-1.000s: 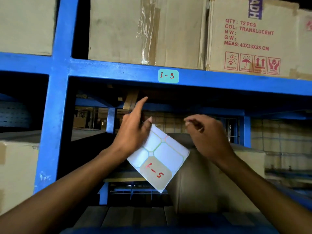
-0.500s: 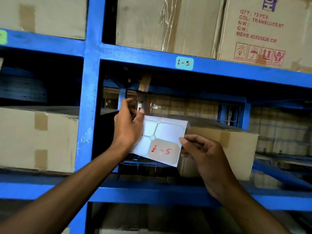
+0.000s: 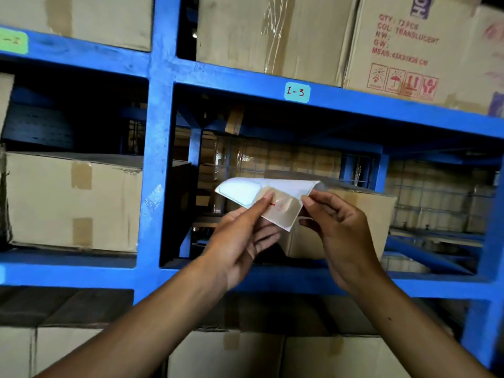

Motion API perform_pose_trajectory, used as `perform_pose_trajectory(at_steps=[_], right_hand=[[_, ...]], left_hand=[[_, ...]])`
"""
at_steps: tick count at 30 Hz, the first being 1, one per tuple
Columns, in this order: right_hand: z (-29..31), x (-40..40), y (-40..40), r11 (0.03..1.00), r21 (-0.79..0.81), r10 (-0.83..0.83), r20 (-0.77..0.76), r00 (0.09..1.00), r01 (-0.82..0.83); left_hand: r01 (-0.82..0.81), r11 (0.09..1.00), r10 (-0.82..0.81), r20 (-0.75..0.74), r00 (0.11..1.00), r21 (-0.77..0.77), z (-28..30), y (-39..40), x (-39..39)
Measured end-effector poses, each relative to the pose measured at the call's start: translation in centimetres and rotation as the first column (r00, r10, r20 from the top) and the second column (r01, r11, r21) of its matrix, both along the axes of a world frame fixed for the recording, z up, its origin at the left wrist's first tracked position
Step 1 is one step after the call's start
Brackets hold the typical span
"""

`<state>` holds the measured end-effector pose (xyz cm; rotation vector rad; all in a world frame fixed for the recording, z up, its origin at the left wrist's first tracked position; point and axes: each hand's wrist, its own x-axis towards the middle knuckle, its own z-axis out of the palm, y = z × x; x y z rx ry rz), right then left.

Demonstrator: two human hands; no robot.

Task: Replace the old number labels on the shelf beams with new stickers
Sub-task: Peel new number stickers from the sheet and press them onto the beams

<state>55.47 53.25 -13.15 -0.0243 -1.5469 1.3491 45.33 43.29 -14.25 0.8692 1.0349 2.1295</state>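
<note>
- Sticker sheet (image 3: 283,188): white backing sheet, held between our two hands in front of the open middle bay of the rack, tilted and curled so its upper edge bows toward us. We see a pale outlined blank at its left end and a tan sticker (image 3: 283,207) with blurred red marks near its lower right corner.
- Left hand (image 3: 240,241): we hold the sheet from below, thumb on the tan sticker's face, the other fingers stretched out loosely under the sheet.
- Right hand (image 3: 338,230): we pinch the sheet's right edge between thumb and forefinger, just beside the tan sticker; the remaining fingers are curled.
- Teal label (image 3: 297,92): stuck on the upper blue shelf beam (image 3: 381,105), above the hands, hand-lettered "1-3" in red.
- Green label (image 3: 12,42): on the same beam level at the far left, partly cut by the frame edge, its writing blurred.
- Blue upright (image 3: 158,159): stands left of the hands, dividing the two bays.
- Printed carton (image 3: 409,50): top shelf, right, with red text and handling symbols.
- Taped carton (image 3: 73,200): middle shelf, left bay.
- Lower beam (image 3: 68,274): runs behind our forearms, plain cartons below it.
</note>
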Motion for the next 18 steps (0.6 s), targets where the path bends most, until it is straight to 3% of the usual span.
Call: perform_pose_trajectory(at_steps=[4,8,12,18], right_hand=[[0.2,0.8,-1.0,0.998,0.068,0.013,0.025,1.000,-0.014],[0.3,1.0,-1.8,0.945,0.235,-0.232,-0.015,0.973,0.229],[-0.2,1.1,-2.2,0.740,0.474,-0.467,-0.147,0.872,0.476],[-0.8,0.1,-2.6,0.539,0.631,-0.584,-0.199,0.787,0.559]], left_hand=[[0.044,0.992,-0.050,0.049,0.998,0.118,0.1,-0.5,0.8],[-0.064,0.983,0.059,0.032,0.998,0.175,0.0,-0.2,1.0],[-0.115,0.965,0.124,-0.023,0.992,0.234,0.3,-0.3,0.9],[-0.117,0.944,0.131,-0.025,0.991,0.310,0.6,-0.2,1.2]])
